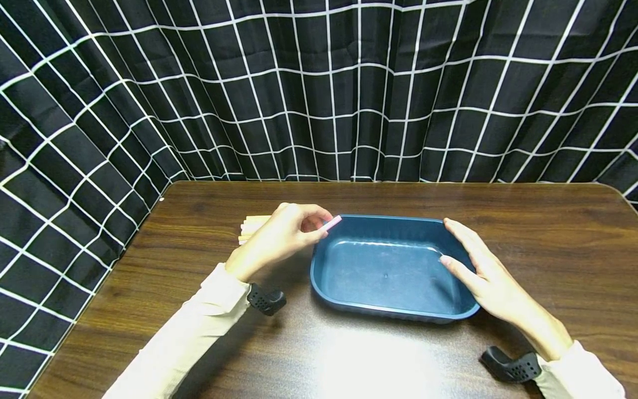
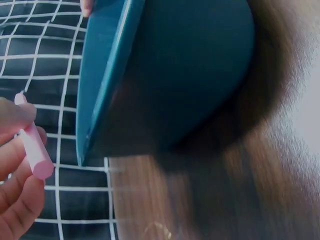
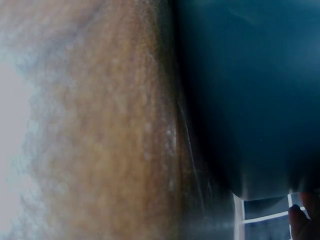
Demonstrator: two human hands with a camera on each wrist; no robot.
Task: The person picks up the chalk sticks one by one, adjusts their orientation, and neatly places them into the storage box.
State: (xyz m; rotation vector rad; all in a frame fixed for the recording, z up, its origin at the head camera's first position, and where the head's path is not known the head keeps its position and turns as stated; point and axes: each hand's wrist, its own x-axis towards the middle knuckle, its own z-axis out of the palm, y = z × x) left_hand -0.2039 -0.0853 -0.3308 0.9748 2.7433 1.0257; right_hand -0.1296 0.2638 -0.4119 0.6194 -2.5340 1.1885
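Left wrist: pink stick (image 2: 36, 152), gap, tray edge (image 2: 109, 70)

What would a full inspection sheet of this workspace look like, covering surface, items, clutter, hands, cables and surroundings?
Surface: brown wood-grain table, bright glare near the front.
Items in use: blue rectangular plastic-looking basin with rounded corners; pink cylindrical chalk-like stick; pale yellow and pink sticks on the table, partly hidden by the left hand.
Clutter: tiny pale speck at the table's far left corner, too small to identify.
Left hand: pinches the pink stick at the basin's far left corner.
Right hand: rests on the basin's right end, thumb over the inside.
Cables: nothing seen.
Surroundings: black fabric curtain with white grid lines, behind and left of the table.
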